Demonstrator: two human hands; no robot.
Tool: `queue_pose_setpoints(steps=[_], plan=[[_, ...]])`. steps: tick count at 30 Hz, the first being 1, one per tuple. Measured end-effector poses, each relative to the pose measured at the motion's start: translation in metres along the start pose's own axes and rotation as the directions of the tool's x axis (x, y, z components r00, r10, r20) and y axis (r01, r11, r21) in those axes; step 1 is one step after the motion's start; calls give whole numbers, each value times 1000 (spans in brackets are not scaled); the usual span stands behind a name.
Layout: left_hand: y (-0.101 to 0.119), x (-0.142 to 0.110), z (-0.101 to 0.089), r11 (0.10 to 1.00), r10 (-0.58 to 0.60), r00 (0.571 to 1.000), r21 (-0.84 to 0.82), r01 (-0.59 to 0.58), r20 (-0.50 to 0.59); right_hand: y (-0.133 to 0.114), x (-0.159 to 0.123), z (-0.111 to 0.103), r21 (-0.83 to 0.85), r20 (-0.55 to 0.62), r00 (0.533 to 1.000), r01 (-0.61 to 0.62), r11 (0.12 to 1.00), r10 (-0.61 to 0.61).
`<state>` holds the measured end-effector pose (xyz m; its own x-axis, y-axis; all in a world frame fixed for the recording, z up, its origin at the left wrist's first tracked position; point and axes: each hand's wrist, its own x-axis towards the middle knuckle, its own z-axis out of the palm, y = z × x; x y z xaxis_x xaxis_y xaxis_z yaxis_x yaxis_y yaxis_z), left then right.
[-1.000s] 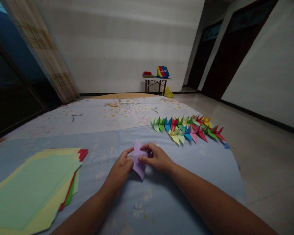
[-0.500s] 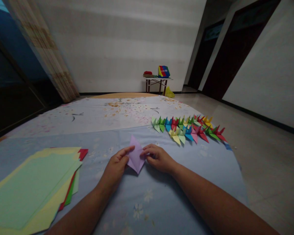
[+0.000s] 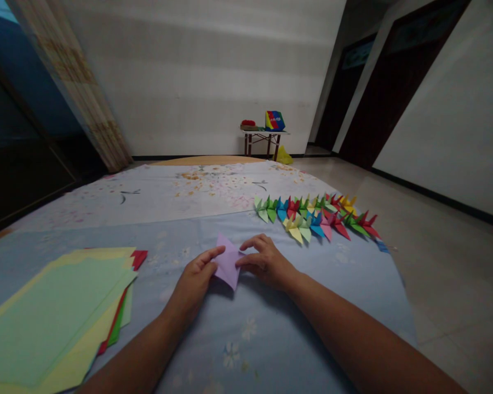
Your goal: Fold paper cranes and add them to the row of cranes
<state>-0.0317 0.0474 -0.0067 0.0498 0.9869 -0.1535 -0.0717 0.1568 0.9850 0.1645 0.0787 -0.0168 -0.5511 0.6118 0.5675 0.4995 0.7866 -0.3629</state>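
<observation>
A folded piece of purple origami paper (image 3: 227,262), roughly diamond-shaped, is held just above the blue part of the tablecloth. My left hand (image 3: 199,269) pinches its left edge between thumb and fingers. At its right corner, my right hand (image 3: 267,261) has thumb and index finger closing on the paper's edge, the other fingers curled. Beyond my right hand stand rows of folded paper cranes (image 3: 304,224) in green, blue, red, pink and yellow.
A stack of coloured paper sheets (image 3: 57,312), pale green on top, lies at the left of the round table. Floral tablecloths (image 3: 213,350) cover the table. A small side table (image 3: 263,132) with a colourful box (image 3: 275,120) stands by the wall.
The purple paper has turned slightly and its top corner sits a little lower. My right hand has shifted its fingers along the right corner; my left hand keeps its grip.
</observation>
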Motion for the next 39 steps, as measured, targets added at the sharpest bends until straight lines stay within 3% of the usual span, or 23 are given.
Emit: queue_pose_setpoints(steps=[9, 17, 22, 27, 32, 39], plan=[[-6, 1, -4, 996, 40, 996, 82, -47, 85, -2, 3, -5, 232, 17, 992, -129, 964, 128], [0, -2, -6, 994, 66, 984, 78, -80, 163, -1, 4, -8, 452, 84, 963, -267, 851, 258], [9, -5, -2, 986, 69, 988, 143, -88, 136, -4, 5, -8, 446, 6, 959, -256, 857, 283], [15, -11, 6, 986, 66, 984, 142, -90, 165, -7, 4, -5, 396, -44, 918, -345, 851, 393], [11, -13, 13, 953, 95, 983, 270, -135, 157, -9, 4, -2, 391, -90, 897, -368, 844, 432], [4, -10, 11, 930, 230, 973, 293, -220, 2, -15, 3, -4, 325, -104, 941, -274, 905, 322]])
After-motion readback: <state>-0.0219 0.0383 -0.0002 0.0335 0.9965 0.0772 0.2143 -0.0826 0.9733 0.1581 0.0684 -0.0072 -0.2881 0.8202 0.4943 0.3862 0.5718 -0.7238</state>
